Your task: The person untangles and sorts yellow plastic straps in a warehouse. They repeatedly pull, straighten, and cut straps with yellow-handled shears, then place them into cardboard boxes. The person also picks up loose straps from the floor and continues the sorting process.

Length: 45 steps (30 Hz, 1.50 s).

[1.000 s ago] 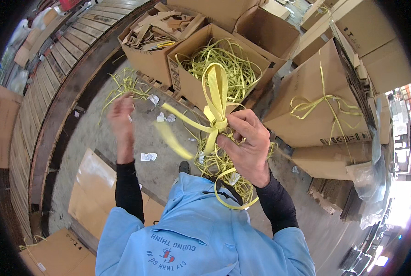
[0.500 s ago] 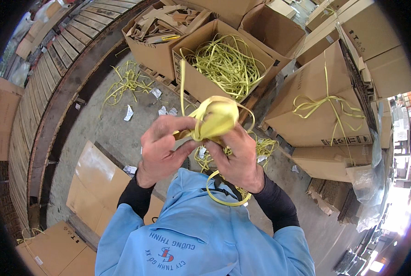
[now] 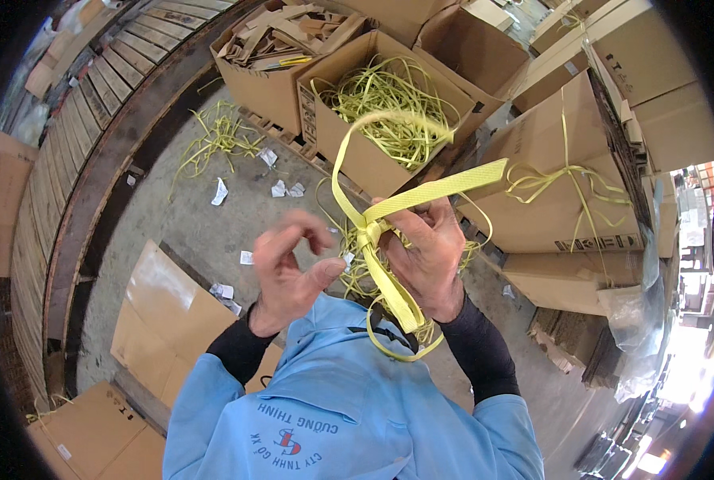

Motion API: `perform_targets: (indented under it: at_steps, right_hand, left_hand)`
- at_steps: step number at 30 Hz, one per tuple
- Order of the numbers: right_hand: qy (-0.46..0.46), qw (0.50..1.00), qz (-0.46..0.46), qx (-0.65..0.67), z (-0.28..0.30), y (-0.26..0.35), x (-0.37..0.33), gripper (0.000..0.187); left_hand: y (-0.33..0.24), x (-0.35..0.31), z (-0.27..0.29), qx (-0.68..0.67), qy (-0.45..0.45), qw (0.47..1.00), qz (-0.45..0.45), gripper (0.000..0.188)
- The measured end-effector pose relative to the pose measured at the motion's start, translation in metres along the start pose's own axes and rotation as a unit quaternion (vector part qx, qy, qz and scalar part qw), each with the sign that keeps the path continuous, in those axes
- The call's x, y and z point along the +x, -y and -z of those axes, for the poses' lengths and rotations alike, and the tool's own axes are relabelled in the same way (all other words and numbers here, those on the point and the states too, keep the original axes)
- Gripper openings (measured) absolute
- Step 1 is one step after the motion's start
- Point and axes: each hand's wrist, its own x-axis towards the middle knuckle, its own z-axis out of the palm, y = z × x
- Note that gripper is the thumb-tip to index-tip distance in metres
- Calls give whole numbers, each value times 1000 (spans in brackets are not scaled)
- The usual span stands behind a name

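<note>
A yellow packing strap (image 3: 385, 276), knotted at its middle, is pinched in my right hand (image 3: 423, 252). One flat end sticks out to the right above that hand, a loop hangs down over my shirt, and another end arcs up and over. My left hand (image 3: 291, 268) is just left of the knot, apart from it, with thumb and forefinger spread and nothing between them; it is slightly blurred. Under my hands, more yellow strap (image 3: 355, 280) lies tangled on the floor, partly hidden by them.
Ahead stands a carton (image 3: 349, 144) full of yellow straps, beside a carton of cardboard scraps (image 3: 281, 40). Large strapped boxes (image 3: 557, 176) are stacked at right. A slatted conveyor (image 3: 77, 136) curves along the left. Flat cardboard (image 3: 161, 312) and paper bits (image 3: 219, 191) lie on the floor.
My left hand has let go of the strap and moved a little away. The bunched strap has opened out into a knot with long ends, held by my right hand alone.
</note>
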Motion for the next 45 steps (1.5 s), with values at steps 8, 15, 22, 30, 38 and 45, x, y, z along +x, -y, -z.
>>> perform_targets:
  at_steps: [8,15,22,30,38,45]
  right_hand:
    - [13,997,50,-63,-5,-3,-2,45]
    - [219,967,22,-131,34,14,-12,40]
    - [275,960,26,53,27,-2,-21,37]
    - [244,959,-91,112,16,1,-47,26]
    - [275,955,-73,86,8,0,-66,15]
    - [329,943,-22,44,11,-3,-76,21]
  left_hand:
    - [-4,1,-5,-127,84,954,258,28]
    - [-5,3,18,12,177,969,174,23]
    - [-6,10,22,13,267,963,44,19]
    - [7,-4,19,60,268,961,42,18]
    - [20,-21,20,-21,299,951,80,15]
    - [23,-53,24,-124,240,926,264,11]
